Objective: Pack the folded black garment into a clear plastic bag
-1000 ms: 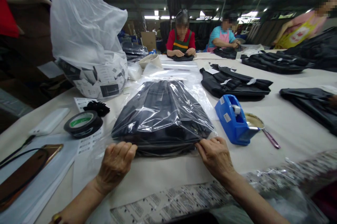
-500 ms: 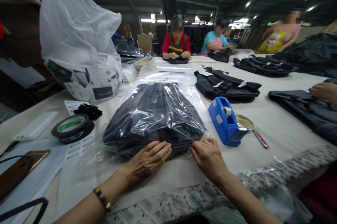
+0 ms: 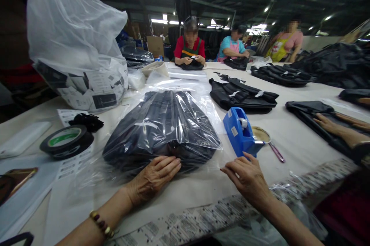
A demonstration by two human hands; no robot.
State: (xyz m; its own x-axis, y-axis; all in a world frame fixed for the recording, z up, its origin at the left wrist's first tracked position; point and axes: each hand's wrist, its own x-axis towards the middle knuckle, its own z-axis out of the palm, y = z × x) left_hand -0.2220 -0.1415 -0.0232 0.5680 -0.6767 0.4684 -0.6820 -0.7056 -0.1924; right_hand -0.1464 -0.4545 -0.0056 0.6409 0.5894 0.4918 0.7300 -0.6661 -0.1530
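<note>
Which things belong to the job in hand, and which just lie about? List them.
Seemingly in use:
black bag, under the left hand
clear plastic over it
probably the tape dispenser, near the right hand

Seemingly lying about:
tape roll
phone

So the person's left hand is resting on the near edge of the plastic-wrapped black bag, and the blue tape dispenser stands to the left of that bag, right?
Not quite: the blue tape dispenser stands to the right of the plastic-wrapped black bag, as the head view shows. The left hand does rest on the bag's near edge.
</note>
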